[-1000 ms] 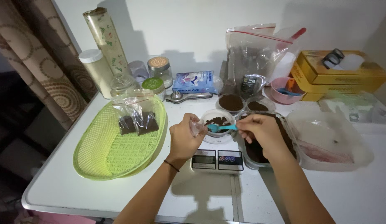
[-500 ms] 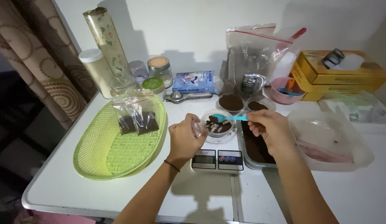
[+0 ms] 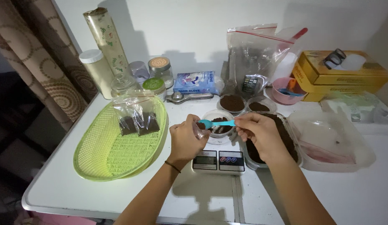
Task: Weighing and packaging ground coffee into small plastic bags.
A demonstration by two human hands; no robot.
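Note:
My left hand (image 3: 184, 141) pinches a small clear plastic bag (image 3: 198, 131) by its mouth, just left of a round clear cup (image 3: 219, 116) with brown powder in it. The cup stands on a small digital kitchen scale (image 3: 219, 161). My right hand (image 3: 260, 134) holds a teal plastic spoon (image 3: 221, 123) level above the cup. Its bowl (image 3: 204, 123) carries brown powder and sits at the bag's mouth. Under my right wrist lies a clear tray of brown powder (image 3: 286, 139).
A green mesh basket (image 3: 119, 154) on the left holds two filled powder bags (image 3: 138, 123). Jars, a tall roll, a glove packet, a large zip bag, a pink cup and yellow boxes line the back. A clear tub (image 3: 331, 141) sits at the right.
The spoon went from dipping into the cup to lifting above it, then moved left to the bag's mouth. My left hand stayed in place holding the bag.

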